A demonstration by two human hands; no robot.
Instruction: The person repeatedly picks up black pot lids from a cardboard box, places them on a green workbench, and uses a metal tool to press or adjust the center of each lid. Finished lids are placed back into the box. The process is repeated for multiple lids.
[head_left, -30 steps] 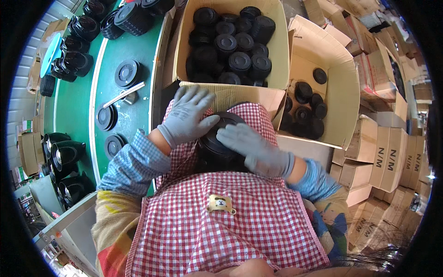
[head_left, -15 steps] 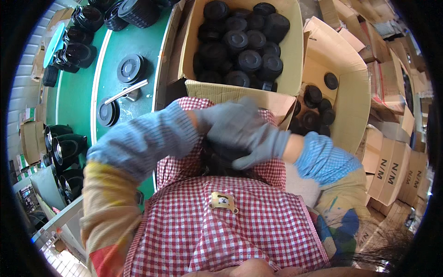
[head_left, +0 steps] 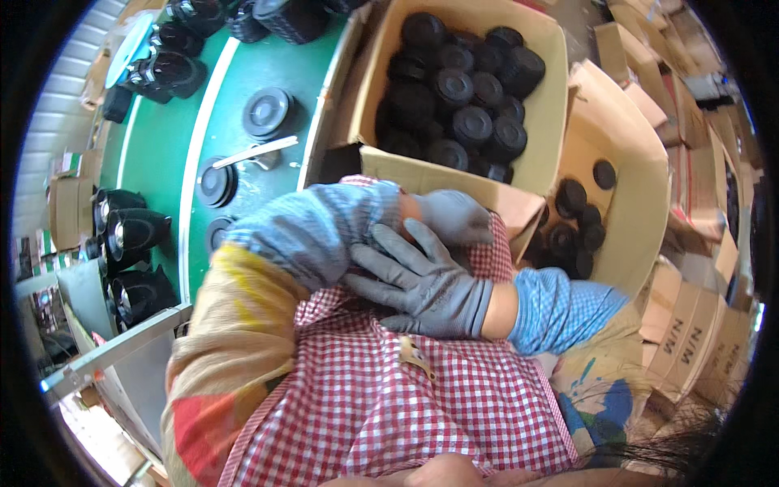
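Note:
My left hand (head_left: 453, 217), in a grey glove, is in front of the near box flap with its fingers curled downward. Whatever it may hold is hidden beneath it. Closer to me, my right hand (head_left: 426, 290), also gloved in grey, is open with fingers spread and pointing left. It lies over the lap of my red-and-white checked apron (head_left: 389, 390), next to my left forearm, with nothing visible in its fingers. Directly beyond the hands stands a cardboard box (head_left: 454, 174) filled with round black lids (head_left: 472, 126).
A second carton (head_left: 629, 187) to the right holds several black lids (head_left: 571, 196). On the green table (head_left: 231, 105) at left are a stack of black discs (head_left: 268, 112), a pale strip (head_left: 256, 152) and black glossy pots (head_left: 136, 231). Folded cartons (head_left: 690, 341) stand at far right.
My hands, crossed over a dark thing in my lap before, have moved apart: the left further right, the right nearer me with fingers spreading. The dark thing is out of sight. The view has shifted.

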